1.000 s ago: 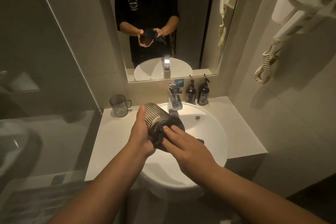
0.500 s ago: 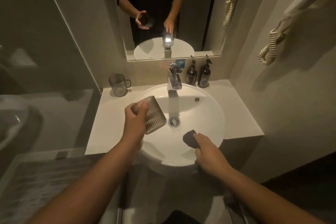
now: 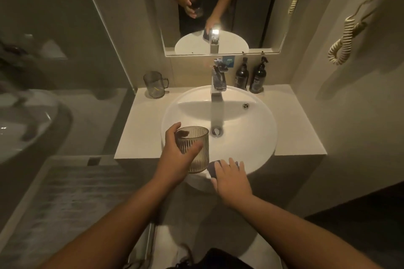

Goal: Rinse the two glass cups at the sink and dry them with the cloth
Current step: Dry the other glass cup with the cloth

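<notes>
Over basin (image 3: 251,137), left hand (image 3: 175,159) clasps upright ribbed cup (image 3: 193,150); right hand (image 3: 232,179) flat on cloth (image 3: 211,167).

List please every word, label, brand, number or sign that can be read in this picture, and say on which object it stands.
No text can be read in this picture.
Left dark bottle: pale label, too blurred to read.
Right dark bottle: pale label, too blurred to read.
Blue sticker on the wall behind the faucet: a pale symbol, too small to make out.
Ribbed glass cup: no marking visible.
</notes>
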`<state>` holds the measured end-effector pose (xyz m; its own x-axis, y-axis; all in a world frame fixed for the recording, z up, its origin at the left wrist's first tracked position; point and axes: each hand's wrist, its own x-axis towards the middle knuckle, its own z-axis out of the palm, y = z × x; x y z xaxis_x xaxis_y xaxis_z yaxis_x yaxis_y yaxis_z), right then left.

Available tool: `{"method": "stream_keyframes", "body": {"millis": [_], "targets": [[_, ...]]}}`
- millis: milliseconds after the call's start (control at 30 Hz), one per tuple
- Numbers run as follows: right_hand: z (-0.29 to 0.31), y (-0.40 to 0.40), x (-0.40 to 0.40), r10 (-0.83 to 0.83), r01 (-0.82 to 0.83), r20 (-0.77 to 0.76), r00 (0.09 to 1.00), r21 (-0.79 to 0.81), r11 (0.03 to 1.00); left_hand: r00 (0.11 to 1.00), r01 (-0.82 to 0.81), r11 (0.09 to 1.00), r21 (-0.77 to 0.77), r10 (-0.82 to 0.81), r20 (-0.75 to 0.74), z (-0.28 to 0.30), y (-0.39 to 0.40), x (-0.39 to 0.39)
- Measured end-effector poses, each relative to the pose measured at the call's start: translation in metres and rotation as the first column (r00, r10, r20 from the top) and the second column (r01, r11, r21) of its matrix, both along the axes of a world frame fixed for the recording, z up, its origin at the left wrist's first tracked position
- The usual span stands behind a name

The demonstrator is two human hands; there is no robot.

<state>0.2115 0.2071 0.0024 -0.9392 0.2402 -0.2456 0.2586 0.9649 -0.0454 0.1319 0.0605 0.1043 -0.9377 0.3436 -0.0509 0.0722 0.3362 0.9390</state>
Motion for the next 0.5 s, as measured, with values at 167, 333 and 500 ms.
{"method": "stream_keyframes", "body": {"millis": [167,333,500], "targets": [[0.034,0.005,0.002,-0.093,0.085,-0.024,0.995,-0.219,0.972,1.000,-0.015,1.000,0.026,0.014,0.002,-0.003,-0.021,0.010],[0.120,0.018,-0.010,-0.148,-0.007,-0.079,0.986,-0.900,0.435,0.997,0.073,0.997,0.002,-0.073,-0.026,-0.001,-0.040,0.010],[0.142,0.011,-0.037,0.131,-0.196,-0.156,0.979,-0.892,0.408,0.983,0.158,0.987,-0.039,-0.161,-0.085,0.005,-0.048,-0.003]]}}
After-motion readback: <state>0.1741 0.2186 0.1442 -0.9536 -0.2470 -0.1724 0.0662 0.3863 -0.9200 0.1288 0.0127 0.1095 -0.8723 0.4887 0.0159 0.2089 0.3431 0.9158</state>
